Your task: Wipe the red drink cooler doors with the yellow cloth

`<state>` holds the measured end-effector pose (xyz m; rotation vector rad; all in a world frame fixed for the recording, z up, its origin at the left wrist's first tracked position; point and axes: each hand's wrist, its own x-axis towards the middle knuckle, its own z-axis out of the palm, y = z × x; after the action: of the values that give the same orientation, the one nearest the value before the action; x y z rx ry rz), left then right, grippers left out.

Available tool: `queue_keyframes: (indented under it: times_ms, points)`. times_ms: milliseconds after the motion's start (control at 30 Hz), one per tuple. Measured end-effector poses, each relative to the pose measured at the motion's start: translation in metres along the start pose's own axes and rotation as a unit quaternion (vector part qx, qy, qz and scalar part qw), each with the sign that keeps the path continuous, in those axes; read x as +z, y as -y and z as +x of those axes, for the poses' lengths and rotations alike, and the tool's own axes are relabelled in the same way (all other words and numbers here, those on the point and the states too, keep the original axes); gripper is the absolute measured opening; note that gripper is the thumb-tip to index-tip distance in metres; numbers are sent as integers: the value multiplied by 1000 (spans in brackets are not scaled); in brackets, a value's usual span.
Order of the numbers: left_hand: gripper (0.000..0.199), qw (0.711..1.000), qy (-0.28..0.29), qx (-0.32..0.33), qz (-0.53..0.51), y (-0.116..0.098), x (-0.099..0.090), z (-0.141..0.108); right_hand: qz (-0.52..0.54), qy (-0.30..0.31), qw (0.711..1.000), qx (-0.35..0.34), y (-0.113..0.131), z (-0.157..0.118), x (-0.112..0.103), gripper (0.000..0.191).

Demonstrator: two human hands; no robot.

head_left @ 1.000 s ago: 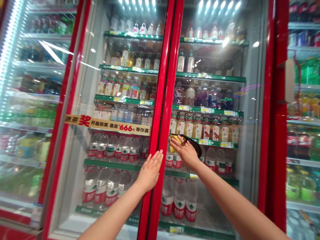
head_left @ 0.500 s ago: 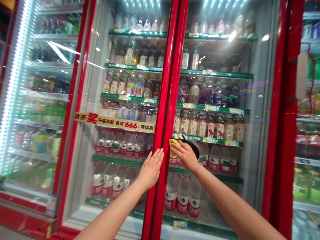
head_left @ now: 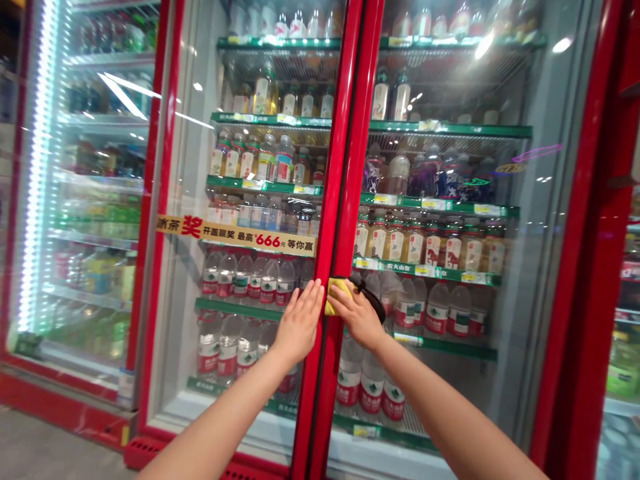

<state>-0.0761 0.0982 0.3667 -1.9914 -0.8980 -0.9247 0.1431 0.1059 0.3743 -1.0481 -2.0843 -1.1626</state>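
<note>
My left hand [head_left: 300, 323] lies flat with fingers stretched against the red frame [head_left: 330, 220] of the left glass door. Beside it, my right hand [head_left: 359, 313] presses a folded yellow cloth [head_left: 336, 297] onto the red frame where the two doors meet. A dark item with a black cord [head_left: 373, 300] shows behind my right hand; I cannot make out what it is. Through the glass, bottles with red and white labels [head_left: 269, 287] stand on shelves behind both hands.
A yellow banner with lettering [head_left: 237, 236] crosses the left door. Another lit drinks cooler [head_left: 95, 240] stands at the left, and more shelved bottles [head_left: 623, 373] show at the far right. Grey floor [head_left: 55, 440] is at the bottom left.
My right hand and the yellow cloth have moved left, from the right door's edge onto the central frame, closer to my left hand. The view has shifted slightly.
</note>
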Motion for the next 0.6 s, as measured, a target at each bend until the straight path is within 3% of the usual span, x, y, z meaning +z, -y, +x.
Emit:
queue_keyframes:
  times_ms: [67,133,200,300,400,467,533,600]
  points:
    - [85,1000,-7,1,2,3,-3,-3,-8,24,999,-20,6,-15,0,48]
    - [85,1000,-17,4,5,7,-6,-3,-16,43,998,-44,1,-8,-13,45]
    - [86,1000,-27,1,5,10,-10,0,-32,48,997,-43,-12,20,-35,44]
    - [88,999,-33,0,-2,12,-15,10,-67,27,997,24,-36,80,-71,46]
    - [89,999,-37,12,-14,9,-17,20,-81,3,991,105,-48,116,-86,53]
    - [89,999,-42,18,-23,6,-18,24,-90,-6,982,168,-45,108,-78,60]
    - [89,998,-47,22,-33,4,-18,26,-104,5,973,204,-35,80,-61,63]
    - [88,998,-46,29,-43,2,-17,29,-114,37,980,161,-27,49,-46,63]
